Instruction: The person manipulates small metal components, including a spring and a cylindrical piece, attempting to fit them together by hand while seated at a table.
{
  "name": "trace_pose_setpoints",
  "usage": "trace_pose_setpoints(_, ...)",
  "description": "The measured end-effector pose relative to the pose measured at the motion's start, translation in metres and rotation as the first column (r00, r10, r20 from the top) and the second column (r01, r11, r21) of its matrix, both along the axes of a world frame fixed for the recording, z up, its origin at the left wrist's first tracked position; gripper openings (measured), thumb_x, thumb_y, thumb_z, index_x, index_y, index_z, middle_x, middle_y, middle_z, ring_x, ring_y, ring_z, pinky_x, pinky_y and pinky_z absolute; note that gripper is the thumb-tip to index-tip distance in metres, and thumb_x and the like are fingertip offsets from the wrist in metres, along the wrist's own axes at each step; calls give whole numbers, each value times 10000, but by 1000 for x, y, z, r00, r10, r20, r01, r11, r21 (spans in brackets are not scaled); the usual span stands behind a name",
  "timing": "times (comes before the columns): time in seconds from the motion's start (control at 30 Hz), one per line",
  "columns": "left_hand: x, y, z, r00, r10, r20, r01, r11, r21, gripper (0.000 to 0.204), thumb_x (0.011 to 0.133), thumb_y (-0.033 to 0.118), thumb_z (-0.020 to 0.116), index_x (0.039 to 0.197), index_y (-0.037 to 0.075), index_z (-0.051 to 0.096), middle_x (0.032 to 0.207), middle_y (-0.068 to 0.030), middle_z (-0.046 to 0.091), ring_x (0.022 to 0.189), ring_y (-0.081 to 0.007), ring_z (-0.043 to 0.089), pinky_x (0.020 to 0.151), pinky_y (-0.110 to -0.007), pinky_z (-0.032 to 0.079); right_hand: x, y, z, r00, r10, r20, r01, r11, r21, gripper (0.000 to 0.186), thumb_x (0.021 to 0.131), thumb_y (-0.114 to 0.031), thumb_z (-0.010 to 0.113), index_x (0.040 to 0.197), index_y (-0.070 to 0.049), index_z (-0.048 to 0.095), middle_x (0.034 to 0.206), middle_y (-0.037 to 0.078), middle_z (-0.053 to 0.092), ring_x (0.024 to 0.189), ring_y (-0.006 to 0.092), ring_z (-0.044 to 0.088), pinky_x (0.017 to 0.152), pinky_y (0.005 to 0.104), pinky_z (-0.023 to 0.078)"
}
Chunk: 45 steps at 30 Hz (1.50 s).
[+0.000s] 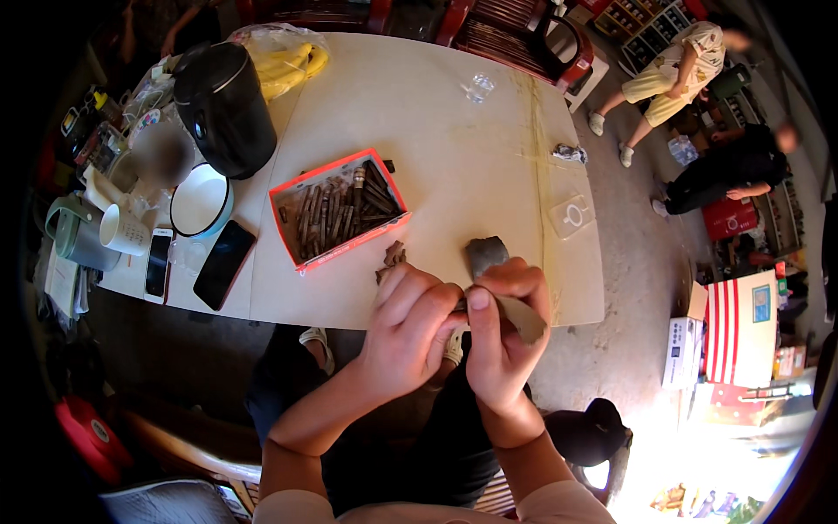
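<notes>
Both of my hands meet above the table's near edge, right of the box. My right hand (504, 341) pinches a bent, grey-tan sheet with a ragged edge (522, 318), which looks like sandpaper. Closed beside it, my left hand (408, 330) grips a small dark piece (461, 306) whose end meets the sheet; its kind is mostly hidden by fingers. Just beyond my hands lies a dark grey torn piece (485, 253), also like sandpaper. A red-rimmed cardboard box (401, 185) holds several dark metal rods (336, 214). Small brown scraps (394, 253) lie by my left hand.
On the left stand a black lidded container (225, 109), a white bowl (201, 201), a cup (124, 230) and two phones (224, 265). Bananas (284, 70) lie behind. A clear glass (479, 86) is at the far side. Two people (681, 70) are at the right.
</notes>
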<state>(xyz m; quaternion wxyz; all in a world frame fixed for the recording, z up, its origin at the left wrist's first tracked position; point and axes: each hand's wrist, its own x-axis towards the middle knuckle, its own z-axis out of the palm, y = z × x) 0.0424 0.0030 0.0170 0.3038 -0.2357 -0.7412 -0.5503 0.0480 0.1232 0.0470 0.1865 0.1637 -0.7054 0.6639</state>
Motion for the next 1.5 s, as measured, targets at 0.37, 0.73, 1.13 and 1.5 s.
trace_pose_setpoints(0.37,3,-2,8,939,-186,288,93,947,307,154,952,129,497,903,-15,525,795,-101,496,700,-220,459,642,-307,394,-10,0,-10,986,166,21,-152,940,-305,131,904,-79,616,986,-14,537,1002,98,527,765,113,517,685,241,439)
trace_pose_setpoints(0.73,2,-6,11,951,-164,264,93,961,262,113,920,87,539,940,-24,543,837,-112,502,713,-212,479,623,-287,413,-18,3,-10,973,46,-226,-13,989,147,151,878,-14,624,1010,9,556,1012,129,585,849,148,567,724,251,475)
trace_pose_setpoints(1.13,2,-9,12,949,-166,269,91,958,271,136,928,102,540,941,-33,548,823,-109,517,711,-215,499,599,-294,424,-12,0,-7,994,95,-61,-96,995,-13,108,872,21,617,965,21,563,997,163,615,887,186,591,760,274,494)
trace_pose_setpoints(1.5,7,-6,14,907,-234,351,139,951,275,222,966,173,487,899,-37,519,792,-136,481,686,-269,479,629,-343,405,-6,-3,-12,990,66,-121,-63,998,33,114,863,59,605,952,21,545,963,147,586,870,184,598,781,277,503)
